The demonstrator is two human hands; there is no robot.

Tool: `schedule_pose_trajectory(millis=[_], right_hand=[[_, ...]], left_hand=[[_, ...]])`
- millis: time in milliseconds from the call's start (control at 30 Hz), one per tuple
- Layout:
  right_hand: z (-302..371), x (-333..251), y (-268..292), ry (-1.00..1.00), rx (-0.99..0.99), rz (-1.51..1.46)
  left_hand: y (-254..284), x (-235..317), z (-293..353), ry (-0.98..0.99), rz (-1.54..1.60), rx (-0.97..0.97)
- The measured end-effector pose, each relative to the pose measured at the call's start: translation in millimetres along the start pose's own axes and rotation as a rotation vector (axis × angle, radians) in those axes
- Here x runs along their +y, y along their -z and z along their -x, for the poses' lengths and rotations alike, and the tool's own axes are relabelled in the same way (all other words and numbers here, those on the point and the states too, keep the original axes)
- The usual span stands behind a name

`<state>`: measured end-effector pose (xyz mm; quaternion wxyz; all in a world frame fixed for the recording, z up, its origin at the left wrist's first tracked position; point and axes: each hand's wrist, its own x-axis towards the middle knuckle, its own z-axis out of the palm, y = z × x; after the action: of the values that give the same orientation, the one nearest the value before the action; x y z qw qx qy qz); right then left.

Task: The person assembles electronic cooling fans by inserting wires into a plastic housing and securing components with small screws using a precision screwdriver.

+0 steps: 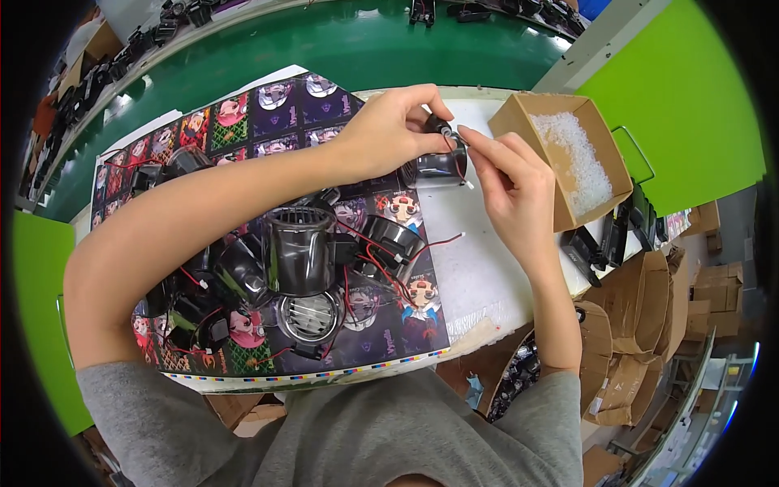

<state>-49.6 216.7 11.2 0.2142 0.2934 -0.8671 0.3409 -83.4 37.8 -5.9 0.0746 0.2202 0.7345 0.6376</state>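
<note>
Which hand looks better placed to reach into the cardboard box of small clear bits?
Probably the right hand. It sits just beside the cardboard box and pinches only something small, while the left hand grips the black round part farther from the box.

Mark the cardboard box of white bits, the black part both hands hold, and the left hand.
Cardboard box (531, 114), head view, on its near-left wall.
Black part (434, 165), head view, on its glossy side.
Left hand (389, 130), head view, on the back of the hand.

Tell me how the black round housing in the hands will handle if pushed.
The black round housing looks glossy, so probably slippery. Its rounded body may roll. The thin red wires on similar parts look floppy and could snag.
</note>
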Motion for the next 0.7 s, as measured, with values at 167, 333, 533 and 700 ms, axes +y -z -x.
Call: schedule_pose_trajectory(millis=[167, 333, 533, 700], right_hand=[[0, -1, -6, 0.003, 0.003, -0.014], [3, -5, -9, 0.029, 0.054, 0.089], [7, -8, -12, 0.032, 0.066, 0.159], [9, -7, -18, 0.061, 0.095, 0.171]], left_hand=[[-4, 6, 4, -0.027, -0.123, 0.028], [-1, 3, 6, -0.051, -0.131, 0.006], [2, 0, 6, -0.065, -0.068, -0.029], [-4, -1, 6, -0.034, -0.033, 0.021]])
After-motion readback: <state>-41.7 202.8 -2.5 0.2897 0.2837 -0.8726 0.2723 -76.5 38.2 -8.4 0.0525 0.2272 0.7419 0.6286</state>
